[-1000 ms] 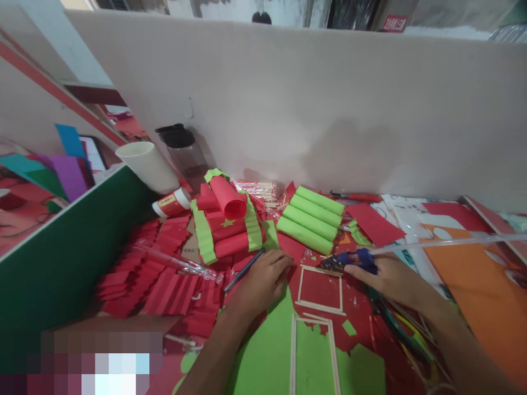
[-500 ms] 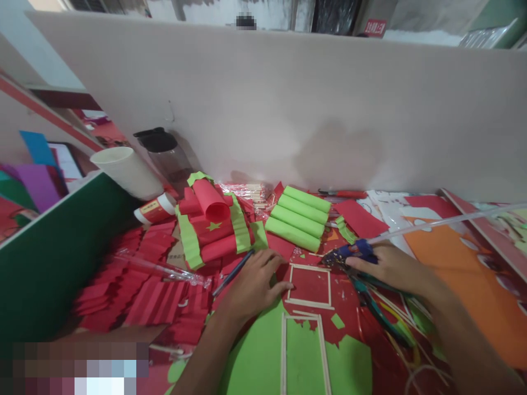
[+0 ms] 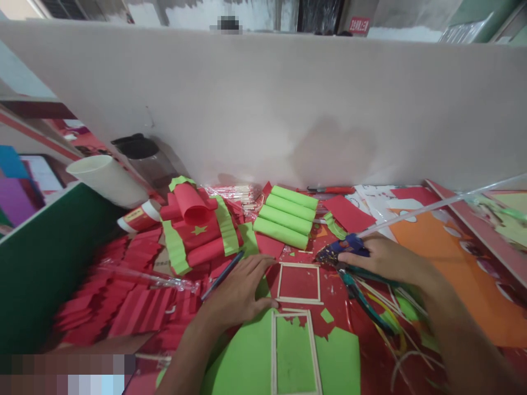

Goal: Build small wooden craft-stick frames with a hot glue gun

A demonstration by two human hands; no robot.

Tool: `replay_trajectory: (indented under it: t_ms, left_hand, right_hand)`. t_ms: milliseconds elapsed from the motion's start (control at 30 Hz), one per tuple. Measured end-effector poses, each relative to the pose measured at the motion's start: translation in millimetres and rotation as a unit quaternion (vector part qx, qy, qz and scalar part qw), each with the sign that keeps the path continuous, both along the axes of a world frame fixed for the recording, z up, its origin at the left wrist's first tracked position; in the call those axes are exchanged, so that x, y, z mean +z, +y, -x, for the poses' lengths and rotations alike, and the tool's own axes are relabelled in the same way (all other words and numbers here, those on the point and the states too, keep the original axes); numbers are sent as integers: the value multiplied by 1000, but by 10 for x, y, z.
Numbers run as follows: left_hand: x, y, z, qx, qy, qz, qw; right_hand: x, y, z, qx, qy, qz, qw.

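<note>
My right hand (image 3: pixel 385 259) is closed around a blue hot glue gun (image 3: pixel 346 248), whose dark nozzle points left. A long clear glue stick (image 3: pixel 448 202) runs out of its back to the upper right. The nozzle is close to the top right corner of a small square frame of wooden sticks (image 3: pixel 320 282) lying on red. My left hand (image 3: pixel 242 291) rests left of that frame, fingers stretched out and thumb apart, the thumb tip near its lower left corner. Nearer me, a longer wooden stick frame (image 3: pixel 274 351) lies on green paper (image 3: pixel 341 356).
Green-handled pliers (image 3: pixel 366 304) and loose sticks lie below my right hand. A dark pen (image 3: pixel 222 274) is beside my left hand. Behind are green paper rolls (image 3: pixel 286 216) and a red-and-green paper piece with a star (image 3: pixel 201 230). Folded red paper (image 3: pixel 135 307) is at left, orange paper (image 3: pixel 448 263) at right.
The whole view has shifted slightly, so things appear farther left. Both hands keep nearly the same places relative to the square frame, the glue gun still in my right hand.
</note>
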State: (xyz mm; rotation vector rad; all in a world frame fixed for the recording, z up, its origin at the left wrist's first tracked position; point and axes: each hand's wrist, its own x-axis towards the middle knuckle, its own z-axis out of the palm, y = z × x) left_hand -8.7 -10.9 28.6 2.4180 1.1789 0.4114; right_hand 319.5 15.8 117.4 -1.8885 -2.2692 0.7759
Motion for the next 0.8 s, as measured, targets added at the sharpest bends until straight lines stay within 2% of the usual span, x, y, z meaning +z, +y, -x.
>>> replay_trajectory:
  t_ms: [467,600,700,800]
  left_hand:
    - [9,14,-32,-10,17,-6,1000]
    - [23,11,-20,-26,5,-27,999]
    - [33,11,-19,-30,-9,-33,999]
    - [46,15,-22,-39,-14,-27,999]
  right_hand:
    - [7,13,-162,-10,21,12,1000]
    - [29,6,-235,-23,110,61,992]
    - [9,-18,-234,-89,223,120,963]
    - [-51,-49,-180,-209,362,164,894]
